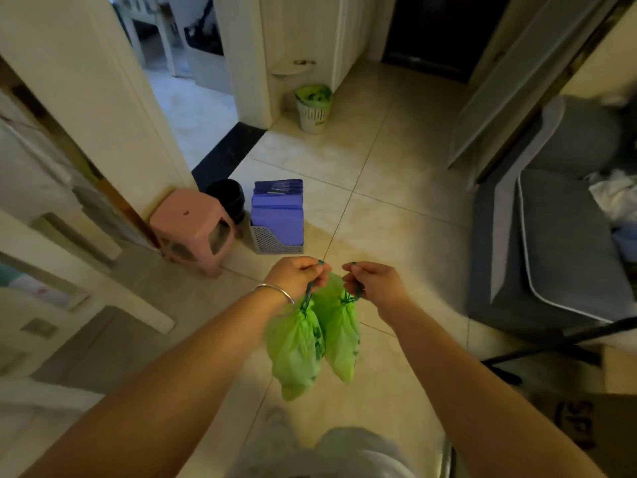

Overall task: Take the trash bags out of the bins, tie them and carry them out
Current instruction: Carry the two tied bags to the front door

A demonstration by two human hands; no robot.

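Note:
Two green trash bags hang side by side in front of me, each drawn closed by a dark green drawstring. My left hand [298, 277], with a silver bangle on the wrist, grips the drawstring of the left green bag [293, 353]. My right hand [375, 282] grips the drawstring of the right green bag [339, 334]. The bags touch each other above the tiled floor. Farther ahead, a white slatted bin [313, 113] lined with a green bag [313, 93] stands against a white wall.
A pink plastic stool [193, 225], a black bucket [227, 198] and a mesh basket of purple pads [277, 219] stand on the left. A grey sofa [558, 243] fills the right side. A doorway [193, 108] opens at upper left; a dark doorway [437, 32] lies ahead.

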